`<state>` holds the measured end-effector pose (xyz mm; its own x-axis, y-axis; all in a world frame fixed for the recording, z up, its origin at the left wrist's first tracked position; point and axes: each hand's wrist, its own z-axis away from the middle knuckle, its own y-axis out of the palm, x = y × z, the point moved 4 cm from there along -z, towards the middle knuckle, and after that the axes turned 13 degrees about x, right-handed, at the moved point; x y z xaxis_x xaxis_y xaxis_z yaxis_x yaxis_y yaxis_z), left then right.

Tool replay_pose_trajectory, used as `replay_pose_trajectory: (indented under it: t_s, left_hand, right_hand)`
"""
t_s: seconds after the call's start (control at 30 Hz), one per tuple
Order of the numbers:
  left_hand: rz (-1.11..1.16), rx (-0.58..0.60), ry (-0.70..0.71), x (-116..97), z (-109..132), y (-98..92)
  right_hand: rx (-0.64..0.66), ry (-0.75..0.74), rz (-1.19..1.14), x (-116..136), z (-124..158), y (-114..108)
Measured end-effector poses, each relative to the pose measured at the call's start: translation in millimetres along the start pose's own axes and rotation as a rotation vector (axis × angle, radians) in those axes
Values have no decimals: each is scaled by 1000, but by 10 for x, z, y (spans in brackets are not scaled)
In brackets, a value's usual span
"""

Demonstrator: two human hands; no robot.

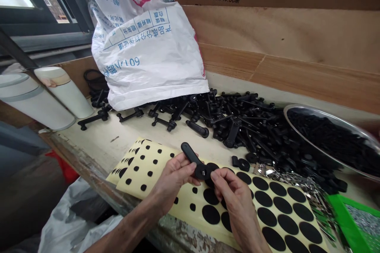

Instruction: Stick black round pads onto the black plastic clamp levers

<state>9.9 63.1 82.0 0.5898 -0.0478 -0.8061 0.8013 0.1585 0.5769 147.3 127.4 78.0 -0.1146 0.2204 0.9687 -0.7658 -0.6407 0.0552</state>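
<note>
Over a pale yellow sticker sheet (190, 218), my left hand (173, 176) grips a black crank handle (191, 154) between thumb and fingers. The handle's round end, with a small opening at its centre, points toward my right hand (233, 189). My right thumb and forefinger are pinched together close to that round end. Whatever lies between them is dark and blends with the black discs behind, so I cannot make it out. Large black round stickers (287, 221) cover the sheet's right part; small dark pieces dot its left part.
Behind the sheet lies a heap of black crank handles (233, 132), partly under a white woven sack (154, 59). A metal bowl (285, 111) of small black parts stands right, near loose metal pieces (311, 189) and a green-edged packet (341, 213). White bottles (67, 93) stand left.
</note>
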Motion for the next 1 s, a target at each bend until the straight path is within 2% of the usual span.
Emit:
replay_pose_trajectory:
  t_s: [0.63, 1.0]
  left_hand:
    - [-20, 9, -5, 2, 1, -10]
    - [-15, 0, 2, 12, 6, -16]
  right_hand:
    - [12, -75, 86, 2, -27, -38]
    - [46, -39, 62, -3, -17, -18]
